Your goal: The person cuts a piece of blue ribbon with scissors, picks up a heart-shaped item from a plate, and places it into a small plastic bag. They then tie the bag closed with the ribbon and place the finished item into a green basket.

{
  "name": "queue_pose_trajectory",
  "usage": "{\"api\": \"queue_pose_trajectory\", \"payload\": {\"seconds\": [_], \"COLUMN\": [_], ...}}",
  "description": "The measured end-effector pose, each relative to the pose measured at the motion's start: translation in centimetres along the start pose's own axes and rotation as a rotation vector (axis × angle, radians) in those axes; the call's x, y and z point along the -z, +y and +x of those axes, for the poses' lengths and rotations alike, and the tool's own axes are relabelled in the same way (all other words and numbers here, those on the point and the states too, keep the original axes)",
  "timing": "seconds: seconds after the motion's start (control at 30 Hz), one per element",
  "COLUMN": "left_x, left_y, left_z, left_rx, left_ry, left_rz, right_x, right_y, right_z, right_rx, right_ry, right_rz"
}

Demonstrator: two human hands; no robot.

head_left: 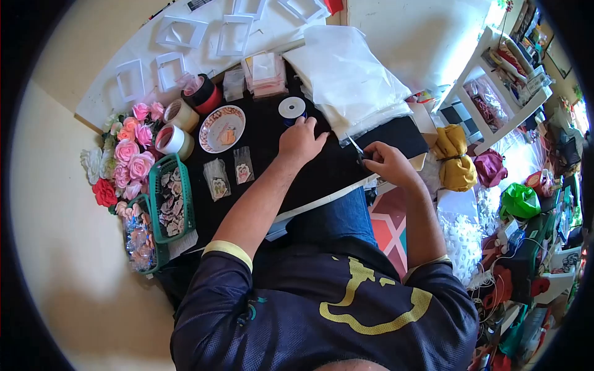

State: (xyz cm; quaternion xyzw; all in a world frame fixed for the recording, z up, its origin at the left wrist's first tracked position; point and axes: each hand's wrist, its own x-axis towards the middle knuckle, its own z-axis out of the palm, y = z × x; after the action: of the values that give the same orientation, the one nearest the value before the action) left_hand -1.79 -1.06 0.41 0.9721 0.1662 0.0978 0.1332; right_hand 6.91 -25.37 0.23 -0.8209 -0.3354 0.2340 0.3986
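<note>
My left hand [301, 143] reaches over the black table surface, its fingertips at the near edge of a white spool [292, 107] with dark blue ribbon showing under its top disc. The thumb stands apart from the fingers, and nothing is visibly gripped. Closed around the dark handles of a pair of scissors [355, 146] is my right hand [390, 164]; the blades point up and left toward a stack of clear plastic sheets [346, 68]. Left of my left forearm lie two small clear packets [244, 165] with decorated pieces inside.
A patterned bowl [210, 143] holds small pieces. Beside it stand tape rolls [174, 141], pink flowers [141, 166] and a green basket [154, 222] of cutouts. White frames [234, 36] lie at the back. A white shelf [516, 117] and bundled bags [456, 159] are at right.
</note>
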Motion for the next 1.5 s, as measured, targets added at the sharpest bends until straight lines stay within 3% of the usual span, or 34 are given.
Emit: {"api": "queue_pose_trajectory", "payload": {"seconds": [0.27,0.37,0.43,0.5,0.57,0.63,0.7,0.77,0.9,1.23,1.3,1.5], "left_x": [-1.8,-0.4,0.3,2.1,3.6,4.6,4.6,6.2,5.5,4.2,2.9,2.1], "left_y": [-4.0,-6.1,-7.9,-8.4,-8.9,-9.2,-9.8,-9.2,-9.7,-10.8,-11.3,-11.2], "left_z": [-2.4,-3.9,-4.7,-5.8,-6.9,-7.9,-8.5,-9.6,-11.3,-13.9,-14.0,-15.3], "left_rx": [0.022,0.022,0.013,0.018,0.075,0.178,0.218,0.378,0.385,0.390,0.234,0.173], "left_ry": [0.170,0.100,0.083,0.042,0.012,-0.040,-0.028,-0.065,0.011,0.082,0.228,0.322], "left_rz": [-0.187,-0.207,-0.260,-0.468,-0.504,-0.874,-0.979,-1.197,-1.343,-1.264,-1.091,-1.004], "right_x": [-0.3,-1.4,-1.6,-3.3,-4.8,-5.9,-6.6,-7.5,-9.5,-12.5,-12.8,-13.0], "right_y": [1.0,1.4,-3.5,-4.1,-5.3,-6.1,-6.7,-7.8,-9.2,-10.2,-9.9,-10.1], "right_z": [0.2,0.0,-1.7,-1.9,-1.4,-0.8,0.4,1.5,3.0,4.0,4.2,4.2], "right_rx": [0.010,0.021,-0.095,-0.028,-0.033,-0.040,-0.040,-0.083,-0.145,-0.094,-0.070,-0.051], "right_ry": [0.030,0.006,-0.156,-0.273,-0.325,-0.375,-0.515,-0.561,-0.586,-0.657,-0.649,-0.668], "right_rz": [0.113,0.236,0.339,0.564,0.580,0.593,0.688,0.659,0.661,0.585,0.600,0.540]}}
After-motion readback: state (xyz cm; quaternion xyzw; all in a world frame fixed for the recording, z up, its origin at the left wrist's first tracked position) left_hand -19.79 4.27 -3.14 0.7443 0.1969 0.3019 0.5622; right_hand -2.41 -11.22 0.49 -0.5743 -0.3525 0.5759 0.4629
